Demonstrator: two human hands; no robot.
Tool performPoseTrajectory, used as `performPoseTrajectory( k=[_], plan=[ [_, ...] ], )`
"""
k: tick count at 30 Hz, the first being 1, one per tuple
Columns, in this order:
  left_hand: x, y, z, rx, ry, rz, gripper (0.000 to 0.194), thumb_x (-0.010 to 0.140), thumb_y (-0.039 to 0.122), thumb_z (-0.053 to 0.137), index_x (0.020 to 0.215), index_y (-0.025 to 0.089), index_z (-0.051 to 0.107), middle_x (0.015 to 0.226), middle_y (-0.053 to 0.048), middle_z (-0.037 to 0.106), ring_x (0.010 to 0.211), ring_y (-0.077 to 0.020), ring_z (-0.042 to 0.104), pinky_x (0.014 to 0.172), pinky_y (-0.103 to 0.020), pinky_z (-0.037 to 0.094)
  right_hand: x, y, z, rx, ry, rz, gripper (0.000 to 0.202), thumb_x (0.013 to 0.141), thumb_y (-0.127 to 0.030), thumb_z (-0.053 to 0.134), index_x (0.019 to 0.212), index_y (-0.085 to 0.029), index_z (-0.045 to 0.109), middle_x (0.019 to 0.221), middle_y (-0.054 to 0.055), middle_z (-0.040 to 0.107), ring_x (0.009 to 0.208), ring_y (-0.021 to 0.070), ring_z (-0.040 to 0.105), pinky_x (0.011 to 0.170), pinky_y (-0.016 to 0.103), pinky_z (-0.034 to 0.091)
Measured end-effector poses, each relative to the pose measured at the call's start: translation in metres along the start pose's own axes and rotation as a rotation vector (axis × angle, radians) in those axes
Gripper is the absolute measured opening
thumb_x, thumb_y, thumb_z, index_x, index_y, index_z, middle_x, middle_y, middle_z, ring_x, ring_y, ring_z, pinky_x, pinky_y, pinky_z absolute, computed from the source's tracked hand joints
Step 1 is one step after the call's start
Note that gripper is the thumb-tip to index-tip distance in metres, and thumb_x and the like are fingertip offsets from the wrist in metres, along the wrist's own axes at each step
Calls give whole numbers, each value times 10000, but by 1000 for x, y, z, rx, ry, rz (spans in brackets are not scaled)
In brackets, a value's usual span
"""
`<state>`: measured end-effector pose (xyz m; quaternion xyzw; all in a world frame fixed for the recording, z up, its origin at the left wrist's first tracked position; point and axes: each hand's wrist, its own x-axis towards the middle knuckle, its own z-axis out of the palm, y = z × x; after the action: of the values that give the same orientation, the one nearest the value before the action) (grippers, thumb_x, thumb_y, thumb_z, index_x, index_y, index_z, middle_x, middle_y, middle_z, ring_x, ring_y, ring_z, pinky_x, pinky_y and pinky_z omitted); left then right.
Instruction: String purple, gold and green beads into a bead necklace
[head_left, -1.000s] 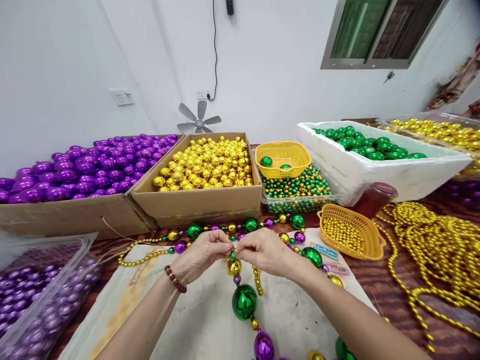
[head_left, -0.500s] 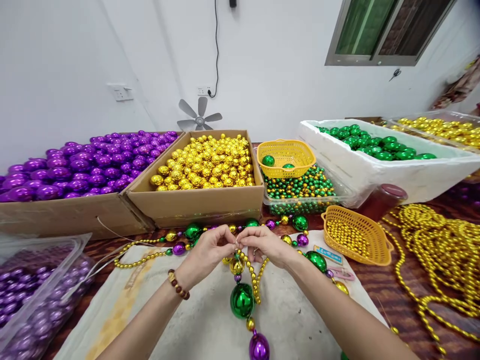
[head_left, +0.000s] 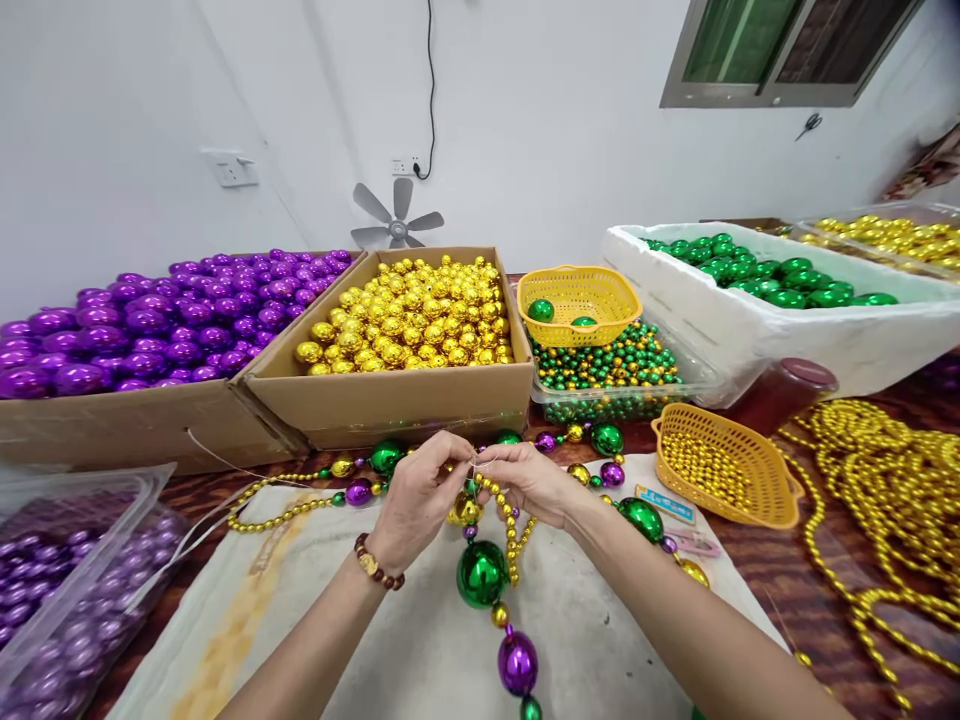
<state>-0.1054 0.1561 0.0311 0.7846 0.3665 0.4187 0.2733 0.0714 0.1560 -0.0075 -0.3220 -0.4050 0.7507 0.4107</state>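
Centrally, in the head view, the left hand [head_left: 426, 490] and right hand [head_left: 531, 482] pinch a thin string [head_left: 475, 462] between their fingertips; the beaded strand [head_left: 482, 573] runs down below them over the pale cloth [head_left: 405, 650], small gold beads [head_left: 512, 547] looping beside it

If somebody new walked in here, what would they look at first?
Probably the big heap of shiny purple balls at the back left, with gold balls heaped in the box right beside it. Next, perhaps, the left hand and right hand close together in the middle, with a string of big green, gold and purple beads below them.
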Motion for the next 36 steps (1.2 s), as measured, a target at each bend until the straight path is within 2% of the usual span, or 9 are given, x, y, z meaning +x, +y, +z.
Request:
performPoseTrajectory(
  k=[5,12,18,21,24,26,30,33,36],
  plan=[
    [-2,-3,2,-124,77,-70,69,811,187,636,774,229,675,870,-61,651,841,-211,573,797,-304,411,1,-2,-1,-5,17,-33,276,707,-353,788,894,-168,704,726,-12,646,570,103,605,425,180,447],
    [-1,-5,6,-215,109,-118,58,778,179,673,763,229,698,861,-66,656,846,-208,576,792,-301,412,11,-1,5,-75,65,-85,137,730,-287,736,785,-175,680,681,-37,624,531,73,533,496,194,445],
    [-5,-15,3,-294,214,-213,36,776,220,692,748,199,684,860,-58,663,817,-191,581,758,-286,434,2,-8,-23,-169,148,-175,43,697,-165,719,699,-166,676,613,-35,608,509,105,558,420,191,421],
    [-8,-22,2,-398,201,-332,91,791,266,696,798,181,664,858,-49,674,742,-165,581,684,-273,453,-8,-15,-37,-73,191,-248,38,759,-199,665,757,-193,628,809,0,674,756,154,662,622,248,525],
    [-12,-26,5,-566,214,-449,159,796,309,706,816,169,636,840,-46,689,734,-155,603,688,-270,467,-11,-16,-36,60,187,-283,82,823,-287,590,808,-230,533,1038,16,667,1023,191,640,868,366,507],
    [-14,-25,9,-743,244,-510,177,804,325,704,826,172,618,837,-45,697,796,-167,632,746,-283,475,-9,-12,-31,111,157,-263,121,852,-349,546,825,-241,498,947,16,658,957,195,650,872,403,498],
    [-18,-21,14,-1056,261,-587,170,803,304,717,808,181,600,787,-7,668,833,-153,641,832,-294,474,-4,-2,-21,102,96,-203,132,843,-334,570,820,-232,489,663,-50,486,631,136,556,709,330,494],
    [-18,-21,13,-1076,246,-569,147,819,264,702,777,179,590,691,26,614,710,-111,603,851,-306,474,-2,1,-18,19,54,-159,138,808,-280,618,814,-215,497,606,-74,409,535,111,461,589,283,442],
    [-17,-23,8,-1027,146,-583,134,835,245,682,774,179,583,633,38,577,635,-100,566,843,-322,473,-2,-1,-18,-95,38,-159,121,834,-277,599,816,-210,500,590,-77,423,519,105,446,574,275,421]
  ],
)
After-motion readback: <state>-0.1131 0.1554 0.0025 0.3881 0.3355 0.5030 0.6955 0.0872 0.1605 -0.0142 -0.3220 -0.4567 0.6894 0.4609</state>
